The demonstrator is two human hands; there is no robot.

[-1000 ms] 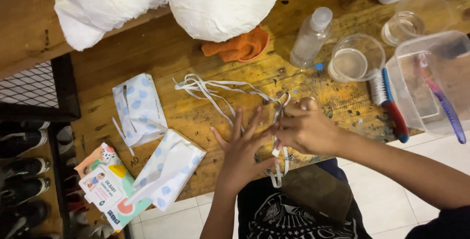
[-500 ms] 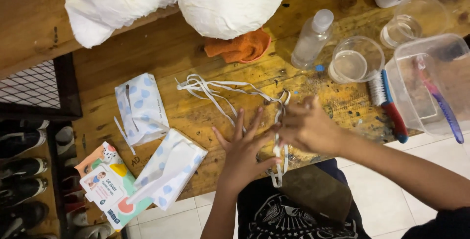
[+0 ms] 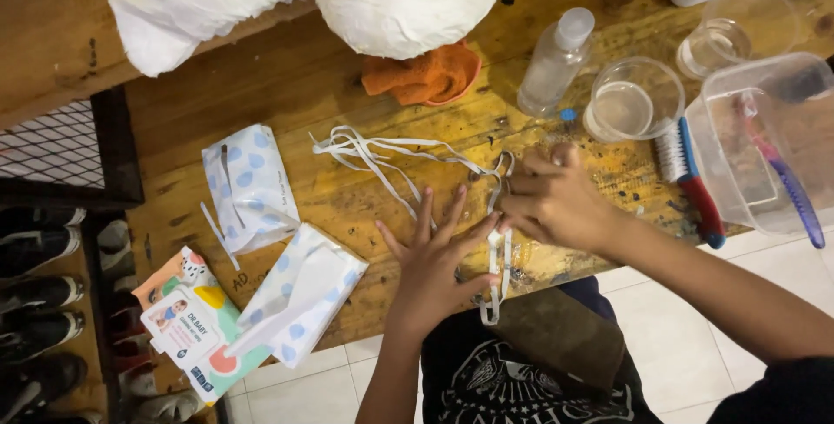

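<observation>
The left hand (image 3: 434, 263) lies flat on the table (image 3: 261, 94) with its fingers spread wide, pressing on a white strap (image 3: 498, 259). The right hand (image 3: 552, 202) is curled and pinches the same strap just to the right. More of the strap lies in a loose tangle a little farther away on the left. To the right are a brush (image 3: 691, 181), a cup (image 3: 634, 98) and a small bottle (image 3: 556, 59).
</observation>
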